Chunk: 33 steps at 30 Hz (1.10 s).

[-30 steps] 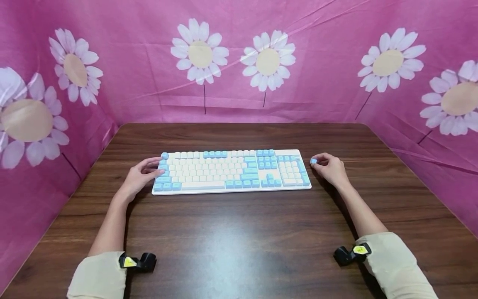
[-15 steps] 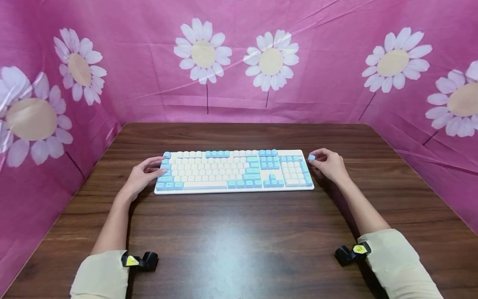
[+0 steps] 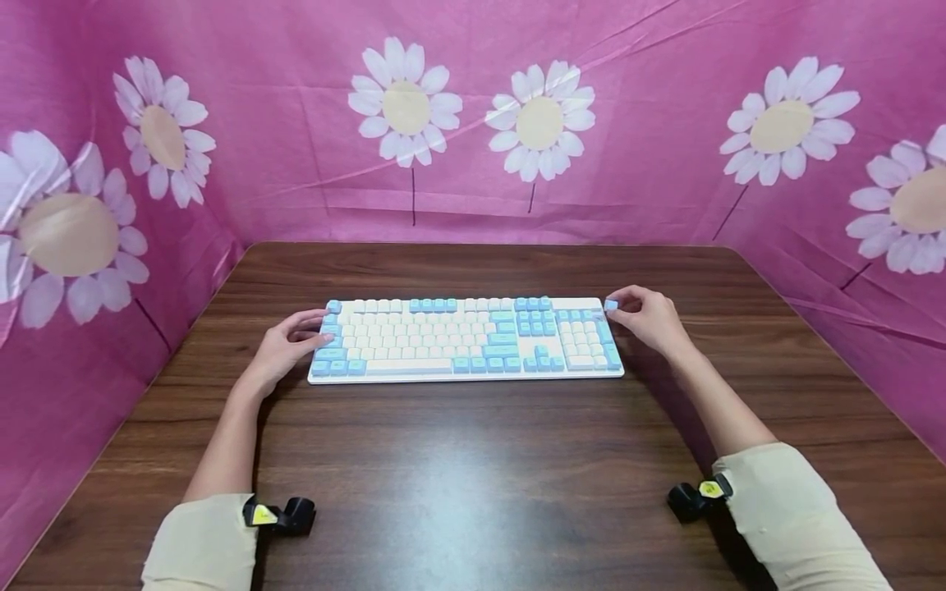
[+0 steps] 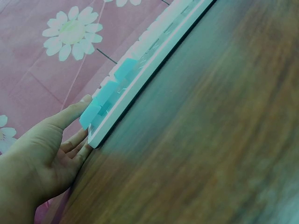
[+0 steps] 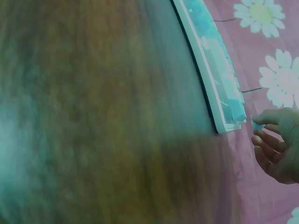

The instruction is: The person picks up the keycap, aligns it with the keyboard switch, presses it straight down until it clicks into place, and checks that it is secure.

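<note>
A white and light-blue keyboard (image 3: 414, 330) lies across the table. My left hand (image 3: 281, 349) grips its left end. The left wrist view shows the thumb of that hand (image 4: 42, 154) over the blue corner keys and the fingers against the side of the keyboard (image 4: 117, 112). Between thumb and index finger, my right hand (image 3: 650, 316) pinches a small blue keycap (image 3: 611, 304) just beyond the keyboard's top right corner. In the right wrist view the keycap (image 5: 257, 125) shows close to the keyboard's end, with the other fingers loosely curled below.
The brown wooden table (image 3: 458, 460) reaches back to a pink cloth (image 3: 473, 193) printed with white daisies, which also hangs at both sides. Black wrist cameras (image 3: 279, 516) are strapped over the beige sleeves (image 3: 199, 542).
My right hand, with the keycap, has moved away from me and slightly left, toward the keyboard's top right corner. My left hand keeps its hold. The whole view has shifted slightly.
</note>
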Each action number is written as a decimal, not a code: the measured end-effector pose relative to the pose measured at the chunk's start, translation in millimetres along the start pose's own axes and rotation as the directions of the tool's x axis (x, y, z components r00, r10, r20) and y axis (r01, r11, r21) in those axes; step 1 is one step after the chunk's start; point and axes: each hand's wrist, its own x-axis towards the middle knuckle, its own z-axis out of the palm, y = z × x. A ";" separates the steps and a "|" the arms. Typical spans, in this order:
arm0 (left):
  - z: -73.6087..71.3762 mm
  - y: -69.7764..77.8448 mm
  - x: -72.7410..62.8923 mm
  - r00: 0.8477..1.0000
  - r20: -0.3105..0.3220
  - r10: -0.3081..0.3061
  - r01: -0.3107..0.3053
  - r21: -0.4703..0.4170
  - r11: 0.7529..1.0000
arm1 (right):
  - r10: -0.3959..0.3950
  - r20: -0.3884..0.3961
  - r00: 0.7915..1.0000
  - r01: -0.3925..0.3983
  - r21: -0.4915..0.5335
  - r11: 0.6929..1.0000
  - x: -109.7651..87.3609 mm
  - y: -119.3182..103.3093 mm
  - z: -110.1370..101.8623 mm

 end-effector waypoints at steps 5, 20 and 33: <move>0.3 -0.7 -0.1 1.000 -0.002 0.001 -0.001 -0.002 1.000 | -0.010 0.050 0.999 0.010 -0.006 1.000 1.9 -2.8 0.1; -0.1 0.9 0.2 1.000 -0.003 -0.005 0.005 0.004 1.000 | -0.032 0.217 0.976 0.034 -0.007 0.999 5.1 -10.9 -2.2; 0.0 -0.7 0.5 1.000 -0.003 -0.005 0.005 0.002 1.000 | -0.045 0.238 0.970 0.048 -0.009 0.999 4.6 -10.0 -1.9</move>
